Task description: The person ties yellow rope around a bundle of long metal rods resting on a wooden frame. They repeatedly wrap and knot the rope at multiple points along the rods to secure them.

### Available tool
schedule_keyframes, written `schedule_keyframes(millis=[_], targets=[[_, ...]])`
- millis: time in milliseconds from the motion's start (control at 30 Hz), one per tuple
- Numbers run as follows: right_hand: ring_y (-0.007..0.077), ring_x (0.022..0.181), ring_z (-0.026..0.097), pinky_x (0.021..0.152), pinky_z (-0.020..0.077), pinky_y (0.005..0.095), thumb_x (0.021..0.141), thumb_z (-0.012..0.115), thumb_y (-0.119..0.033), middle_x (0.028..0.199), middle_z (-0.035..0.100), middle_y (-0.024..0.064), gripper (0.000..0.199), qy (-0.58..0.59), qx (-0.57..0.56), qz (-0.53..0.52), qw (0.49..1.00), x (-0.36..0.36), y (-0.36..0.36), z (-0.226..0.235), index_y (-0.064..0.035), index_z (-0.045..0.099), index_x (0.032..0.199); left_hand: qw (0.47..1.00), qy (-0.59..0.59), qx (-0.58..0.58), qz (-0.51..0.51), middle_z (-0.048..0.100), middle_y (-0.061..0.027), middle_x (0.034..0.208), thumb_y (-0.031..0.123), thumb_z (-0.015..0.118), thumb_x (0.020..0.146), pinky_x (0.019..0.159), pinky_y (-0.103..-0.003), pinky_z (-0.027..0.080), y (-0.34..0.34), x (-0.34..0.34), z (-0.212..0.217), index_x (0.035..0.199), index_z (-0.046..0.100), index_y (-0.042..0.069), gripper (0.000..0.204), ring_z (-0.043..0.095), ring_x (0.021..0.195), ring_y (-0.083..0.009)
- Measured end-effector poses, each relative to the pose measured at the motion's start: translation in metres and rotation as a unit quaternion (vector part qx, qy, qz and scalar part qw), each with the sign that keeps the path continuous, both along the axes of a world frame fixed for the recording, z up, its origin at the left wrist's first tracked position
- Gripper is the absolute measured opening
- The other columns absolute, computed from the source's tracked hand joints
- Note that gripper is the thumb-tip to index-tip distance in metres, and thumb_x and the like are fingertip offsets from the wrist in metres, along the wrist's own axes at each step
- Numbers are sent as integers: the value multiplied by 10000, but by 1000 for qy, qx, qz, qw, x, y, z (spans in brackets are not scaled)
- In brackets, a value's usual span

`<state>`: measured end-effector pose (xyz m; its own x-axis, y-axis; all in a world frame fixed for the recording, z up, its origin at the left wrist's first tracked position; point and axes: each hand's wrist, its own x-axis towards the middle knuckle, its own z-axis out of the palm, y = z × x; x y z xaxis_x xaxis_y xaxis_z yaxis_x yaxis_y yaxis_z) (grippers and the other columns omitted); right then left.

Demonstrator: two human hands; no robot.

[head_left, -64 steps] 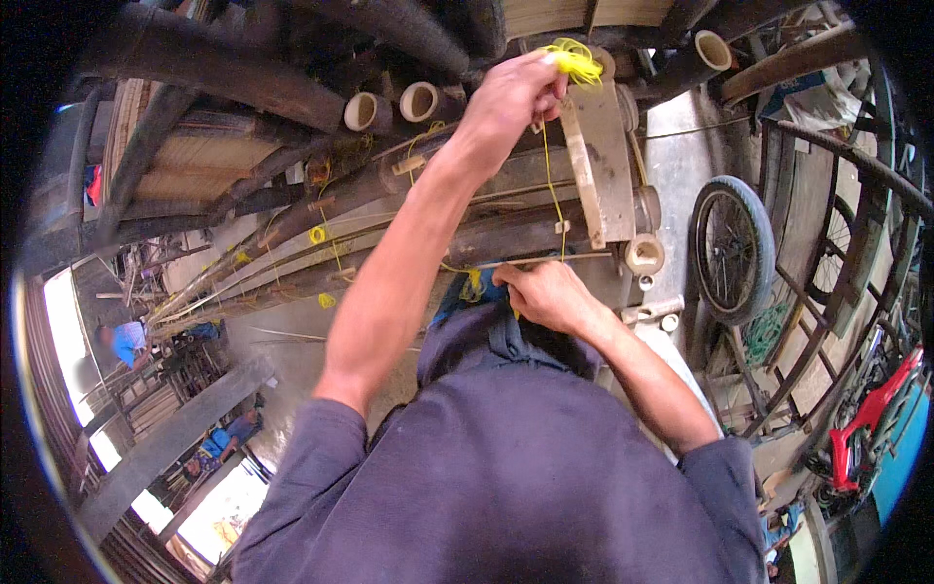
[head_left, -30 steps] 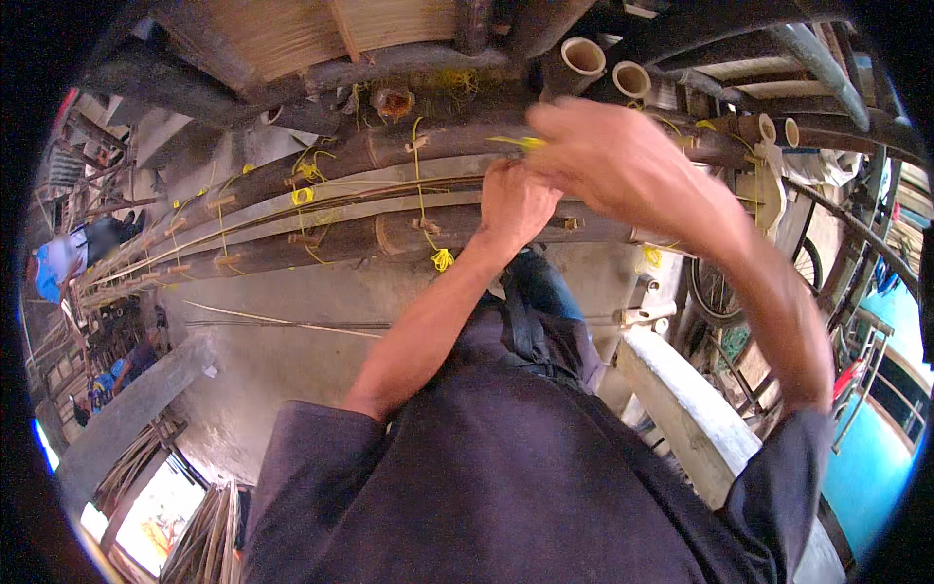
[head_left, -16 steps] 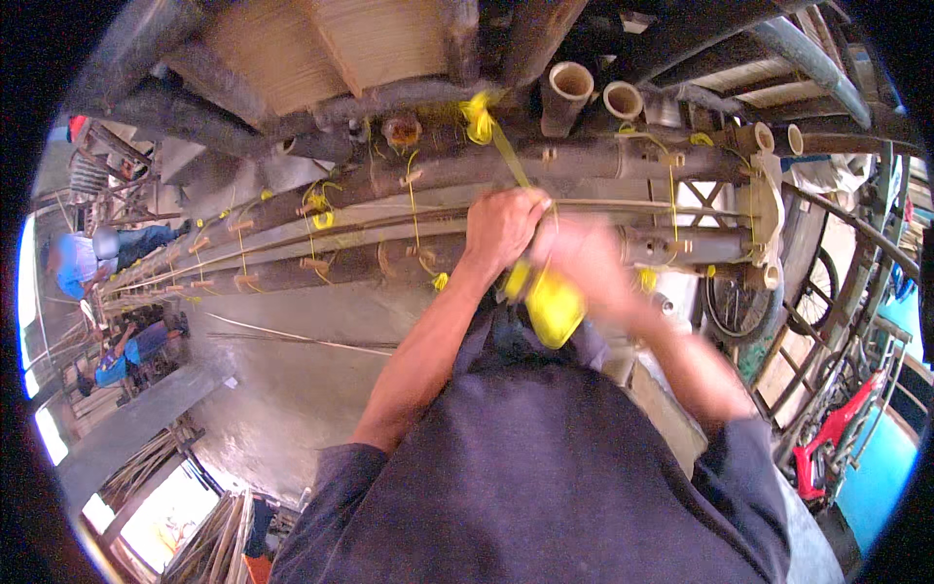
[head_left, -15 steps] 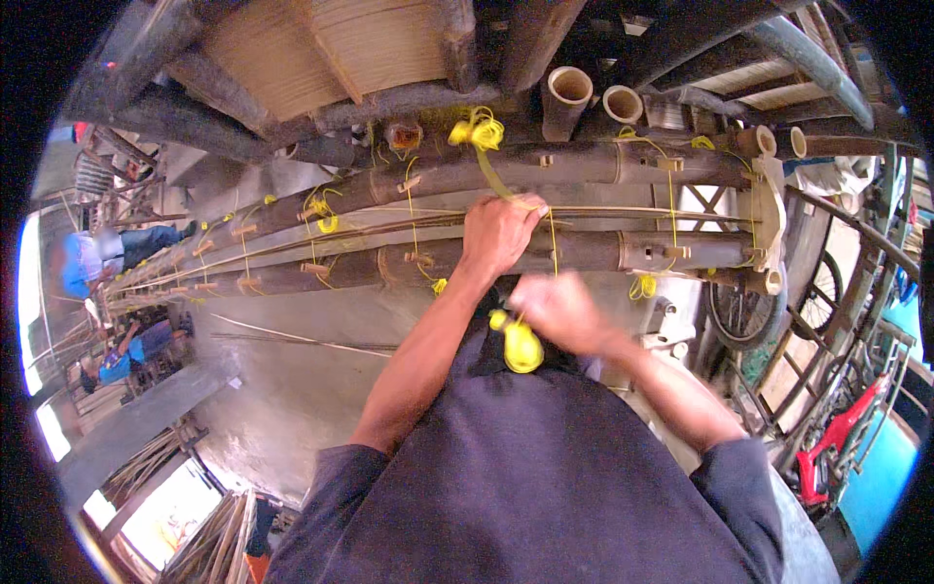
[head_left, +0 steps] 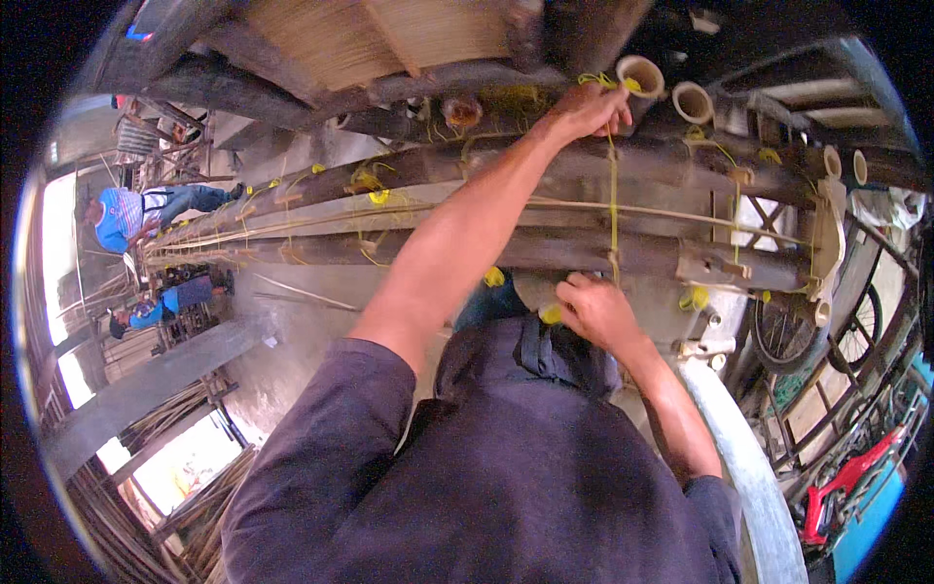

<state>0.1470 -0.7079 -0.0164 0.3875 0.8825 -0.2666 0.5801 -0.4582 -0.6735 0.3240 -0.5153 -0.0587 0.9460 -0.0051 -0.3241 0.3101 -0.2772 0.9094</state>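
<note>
Gripping looped yellow cord (head_left: 592, 78), the left hand (head_left: 587, 110) has an open pole end (head_left: 642, 70) just right of its fingers, while a taut strand (head_left: 614, 200) runs below them across two dark poles (head_left: 569, 251) toward the right hand (head_left: 595, 310), whose curled fingers hold a yellow bundle (head_left: 551, 313) at their left.

A spoked wheel (head_left: 778, 336) with a dark tyre stands at one side of a cluttered workshop. Right of the wheel and lower, a red frame (head_left: 853, 474) shows against a turquoise surface (head_left: 880, 518); just below the wheel runs a pale, curved-looking ledge (head_left: 749, 477). Well left of the wheel lie grey floor (head_left: 268, 365) and a long grey beam (head_left: 161, 389). Farthest left from it, openings (head_left: 185, 467) glare white with light. Above and left of the wheel, tan panels (head_left: 321, 44) sit among shadowed dark timbers (head_left: 214, 90).
</note>
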Motion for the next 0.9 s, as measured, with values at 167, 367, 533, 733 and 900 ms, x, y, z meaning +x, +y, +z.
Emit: schedule_keyframes(millis=[167,367,533,733,900], targets=[[224,1076,487,891,404,345,786,642,-171,1200,502,105,507,497,208,-342,770,-62,32,57,-76,467,1252,951,-59,293,-83,649,-193,901,500,519,820,765,-453,488,99,-66,82,869,690,67,469,624,858,-359],[175,951,534,835,414,323,873,553,-212,1057,588,68,300,359,100,-469,801,-120,134,-42,-49,536,1125,950,-98,296,15,620,-210,666,245,571,748,581,-478,507,122,-194,60,693,647,0,263,628,628,-356],[238,757,589,767,460,377,721,613,-82,748,632,83,52,-349,-6,-108,931,-6,133,119,-57,641,758,907,-216,359,-40,609,-181,647,167,567,723,580,-439,508,88,-229,-11,689,625,21,161,640,685,-323],[235,991,572,882,432,353,840,580,-268,1027,617,141,340,20,180,135,974,87,305,124,-25,589,1077,993,-4,77,92,619,-160,747,278,500,856,611,-447,486,147,-231,21,814,599,38,263,610,661,-313],[204,740,587,684,466,342,866,544,-301,798,635,90,307,-272,-74,-155,947,135,259,22,-14,619,943,904,-162,386,-89,643,-104,723,291,529,864,564,-432,508,118,-195,30,809,626,89,232,643,658,-294]])
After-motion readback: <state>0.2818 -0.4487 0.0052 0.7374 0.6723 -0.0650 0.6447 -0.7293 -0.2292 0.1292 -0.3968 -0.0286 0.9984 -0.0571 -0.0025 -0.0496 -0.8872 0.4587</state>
